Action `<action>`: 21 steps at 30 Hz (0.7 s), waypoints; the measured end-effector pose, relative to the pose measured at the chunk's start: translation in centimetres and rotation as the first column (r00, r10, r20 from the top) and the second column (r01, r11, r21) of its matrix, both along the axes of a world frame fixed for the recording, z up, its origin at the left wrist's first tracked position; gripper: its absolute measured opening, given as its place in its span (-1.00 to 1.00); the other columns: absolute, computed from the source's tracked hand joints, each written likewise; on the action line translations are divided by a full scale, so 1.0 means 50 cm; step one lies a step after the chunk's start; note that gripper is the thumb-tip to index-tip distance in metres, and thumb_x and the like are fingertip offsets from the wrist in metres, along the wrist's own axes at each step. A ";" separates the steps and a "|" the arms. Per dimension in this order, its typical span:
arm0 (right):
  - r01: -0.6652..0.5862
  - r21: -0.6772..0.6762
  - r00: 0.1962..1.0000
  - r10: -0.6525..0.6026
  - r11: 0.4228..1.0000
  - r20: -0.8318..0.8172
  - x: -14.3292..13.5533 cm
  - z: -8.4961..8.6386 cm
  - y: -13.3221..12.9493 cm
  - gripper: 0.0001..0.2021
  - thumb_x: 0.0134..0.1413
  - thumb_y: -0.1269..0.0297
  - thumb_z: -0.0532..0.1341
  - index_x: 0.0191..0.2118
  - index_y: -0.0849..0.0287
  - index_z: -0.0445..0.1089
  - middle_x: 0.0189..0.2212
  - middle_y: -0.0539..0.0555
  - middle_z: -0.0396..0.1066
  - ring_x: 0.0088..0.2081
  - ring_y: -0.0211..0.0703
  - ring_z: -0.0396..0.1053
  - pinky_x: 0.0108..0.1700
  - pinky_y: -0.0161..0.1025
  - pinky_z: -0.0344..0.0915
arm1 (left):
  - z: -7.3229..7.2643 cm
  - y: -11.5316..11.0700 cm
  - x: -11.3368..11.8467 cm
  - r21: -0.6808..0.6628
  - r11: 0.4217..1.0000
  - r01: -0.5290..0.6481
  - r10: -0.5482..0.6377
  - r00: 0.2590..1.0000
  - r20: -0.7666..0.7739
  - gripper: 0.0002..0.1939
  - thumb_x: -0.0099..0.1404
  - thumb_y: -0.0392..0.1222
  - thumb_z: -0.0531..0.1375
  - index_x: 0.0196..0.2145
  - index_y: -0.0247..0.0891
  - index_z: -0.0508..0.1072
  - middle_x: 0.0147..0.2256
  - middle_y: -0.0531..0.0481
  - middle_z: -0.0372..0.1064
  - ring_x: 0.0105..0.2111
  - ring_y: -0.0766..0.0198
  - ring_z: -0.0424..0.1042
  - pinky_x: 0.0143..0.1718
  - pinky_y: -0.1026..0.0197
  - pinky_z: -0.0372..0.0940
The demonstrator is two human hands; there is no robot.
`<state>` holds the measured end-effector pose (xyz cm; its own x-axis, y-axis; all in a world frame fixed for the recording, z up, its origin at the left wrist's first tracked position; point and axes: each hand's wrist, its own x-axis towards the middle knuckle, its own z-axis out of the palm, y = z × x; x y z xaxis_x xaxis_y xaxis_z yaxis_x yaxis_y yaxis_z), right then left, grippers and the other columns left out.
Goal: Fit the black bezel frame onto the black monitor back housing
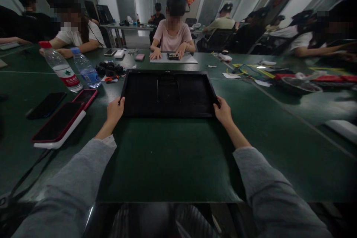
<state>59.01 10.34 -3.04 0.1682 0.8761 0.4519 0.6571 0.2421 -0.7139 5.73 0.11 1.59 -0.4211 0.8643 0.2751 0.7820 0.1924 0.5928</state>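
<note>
A wide black rectangular panel with a raised rim, like a monitor's frame or a shallow tray [192, 96], lies on or just above the green table ahead of me. My left hand [115, 109] is closed round its left edge, thumb on top. On the opposite side, my right hand [223, 111] grips the right edge in the same way. Thin upright lines and a dark shape show in the middle of the panel. Whether its underside touches the table, I cannot tell.
Left of the panel are phones [60, 121] on a white block, a dark phone [47, 105] and two water bottles [64, 72]. Across the green table [173, 160] a person [174, 33] works at a white board. Wires [251, 70] and a bowl [301, 84] lie right.
</note>
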 end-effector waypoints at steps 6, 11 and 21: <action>-0.073 -0.072 0.979 0.058 0.995 -0.197 0.009 0.004 -0.003 -0.42 0.10 0.05 0.32 0.24 0.08 0.41 0.06 0.26 0.55 0.14 0.19 0.53 0.25 0.27 0.44 | -0.007 0.015 -0.031 0.017 1.000 0.017 -0.020 0.980 0.199 -0.49 0.46 0.12 0.16 0.15 -0.24 0.62 0.02 -0.25 0.64 0.03 -0.14 0.57 0.09 -0.05 0.39; -0.157 -0.222 0.936 0.073 0.962 -0.344 0.046 0.017 -0.023 -0.26 -0.01 -0.18 0.40 0.25 0.06 0.40 -0.28 0.10 0.55 -0.20 0.12 0.57 -0.03 0.20 0.57 | -0.013 0.022 -0.051 0.049 0.998 0.025 -0.041 0.935 0.353 -0.49 0.36 0.22 0.28 0.02 -0.23 0.63 -0.11 -0.20 0.66 -0.06 -0.05 0.61 0.03 0.01 0.43; 0.049 -0.055 0.987 -0.040 0.997 0.158 0.038 0.022 -0.022 -0.43 0.31 -0.13 0.14 0.22 0.17 0.45 -0.10 0.32 0.59 -0.01 0.27 0.55 0.18 0.24 0.41 | -0.024 0.021 -0.045 -0.035 0.999 -0.010 0.016 0.984 0.179 -0.39 0.39 0.31 0.23 0.07 -0.29 0.61 0.01 -0.34 0.64 0.06 -0.18 0.59 0.14 -0.11 0.38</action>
<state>60.90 9.22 -1.94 0.1383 0.8952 0.4238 0.7713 0.1711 -0.6131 3.47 1.17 0.42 -0.4723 0.8658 0.1652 0.6611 0.2239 0.7161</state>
